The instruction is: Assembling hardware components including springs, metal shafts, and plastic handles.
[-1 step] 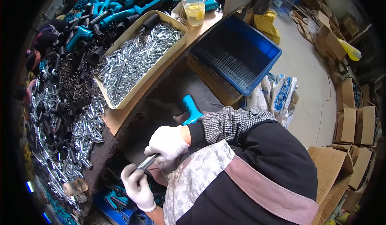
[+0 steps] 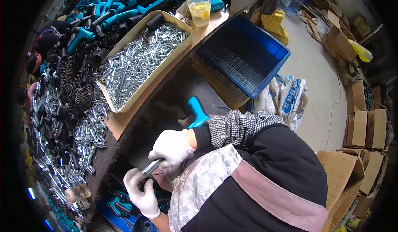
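Silver tube [image 2: 151,166] reaches from right grip [image 2: 171,147] to left hand [image 2: 142,193].

White knit gloves [image 2: 172,146], gingham-checked sleeve cover [image 2: 240,128], black top [image 2: 292,161], pale floral apron [image 2: 203,169] with dusty-pink band [image 2: 277,190]

Gloves [image 2: 143,194] of matt white knit cloth cover the 2 hands [image 2: 173,147]; the tube [image 2: 151,167] between them is smooth, glossy metal. At the near edge of the table [image 2: 115,126], which looks like matt wood or card, a smooth cream tray [image 2: 154,74], apparently plastic, carries shiny metal fittings [image 2: 141,62]. The curved teal handle [image 2: 199,115] is glossy plastic. The blue plastic crate [image 2: 271,75] has a shiny rim.
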Action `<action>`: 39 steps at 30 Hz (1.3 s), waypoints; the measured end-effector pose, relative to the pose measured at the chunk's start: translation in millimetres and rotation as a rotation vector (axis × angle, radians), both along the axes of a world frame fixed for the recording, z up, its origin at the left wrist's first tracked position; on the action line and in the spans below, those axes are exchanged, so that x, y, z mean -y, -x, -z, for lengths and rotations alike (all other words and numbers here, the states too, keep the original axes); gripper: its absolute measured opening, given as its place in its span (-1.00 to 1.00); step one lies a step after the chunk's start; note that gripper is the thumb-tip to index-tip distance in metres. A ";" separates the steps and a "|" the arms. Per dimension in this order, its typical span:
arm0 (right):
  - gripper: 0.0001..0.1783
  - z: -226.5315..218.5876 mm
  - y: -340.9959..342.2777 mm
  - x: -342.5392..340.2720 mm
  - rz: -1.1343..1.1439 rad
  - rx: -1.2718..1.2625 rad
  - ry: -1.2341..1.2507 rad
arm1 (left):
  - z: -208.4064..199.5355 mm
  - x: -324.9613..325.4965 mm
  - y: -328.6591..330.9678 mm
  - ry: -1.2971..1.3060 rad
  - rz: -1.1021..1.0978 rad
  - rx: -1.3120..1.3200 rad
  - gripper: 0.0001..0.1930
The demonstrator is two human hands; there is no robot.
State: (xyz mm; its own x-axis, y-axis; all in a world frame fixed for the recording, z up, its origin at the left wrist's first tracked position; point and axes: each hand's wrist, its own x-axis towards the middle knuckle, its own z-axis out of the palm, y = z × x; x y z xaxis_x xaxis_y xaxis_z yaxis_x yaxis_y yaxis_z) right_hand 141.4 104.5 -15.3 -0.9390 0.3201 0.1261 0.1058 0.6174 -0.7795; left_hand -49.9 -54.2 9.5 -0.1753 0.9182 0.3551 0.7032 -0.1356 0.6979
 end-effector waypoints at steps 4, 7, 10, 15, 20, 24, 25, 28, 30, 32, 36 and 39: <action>-0.62 -3.7 -1.5 -3.2 -0.030 0.044 -0.041 | -13.7 -3.3 -0.1 0.428 -0.219 0.377 -0.49; -0.57 -0.3 1.8 -7.0 -0.104 -0.006 0.103 | -11.5 -0.8 -5.1 0.185 -0.060 0.047 -0.74; -0.53 -14.1 -4.7 -22.7 -0.242 0.082 0.216 | -8.9 -8.7 -0.6 -0.053 0.183 -0.110 -0.80; -0.54 -32.3 -8.9 -24.5 -0.168 0.049 0.196 | -29.4 -27.7 -0.8 -0.086 0.232 -0.126 -0.78; -0.64 -30.3 11.1 -7.1 0.091 0.097 -0.396 | -19.2 -31.0 4.2 0.293 -0.108 0.383 -0.87; -0.67 -21.0 18.3 -6.9 0.147 0.048 -0.570 | -13.2 -38.7 12.9 0.453 -0.136 0.630 -0.83; -0.67 -23.0 17.7 -8.9 0.141 0.043 -0.580 | -13.9 -40.0 12.0 0.440 -0.140 0.631 -0.83; -0.62 -35.3 10.8 -19.2 0.018 0.046 -0.336 | -16.4 -35.1 7.7 0.250 0.030 0.445 -0.76; -0.59 -50.4 5.4 -33.1 -0.211 0.157 0.188 | -20.8 -34.9 13.4 -0.109 0.235 0.033 -0.72; -0.56 -47.0 -0.3 -37.0 -0.406 0.152 0.459 | -30.1 -40.1 13.6 -0.279 0.456 -0.047 -0.71; -0.58 -53.4 -1.5 -20.5 -0.179 0.098 0.152 | -28.5 -32.1 2.3 -0.237 0.205 0.070 -0.79; -0.68 -46.3 9.9 -6.4 0.056 -0.032 -0.464 | -0.3 -35.0 -8.5 -0.017 -0.142 0.315 -0.87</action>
State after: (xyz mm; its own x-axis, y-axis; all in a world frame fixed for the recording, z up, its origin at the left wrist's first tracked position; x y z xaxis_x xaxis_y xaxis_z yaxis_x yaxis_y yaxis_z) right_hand 131.5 111.0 31.0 -0.9152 0.2728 0.2966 0.1292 0.8957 -0.4254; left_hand -41.4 -19.2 9.8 -0.4041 0.8714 0.2781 0.4665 -0.0652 0.8821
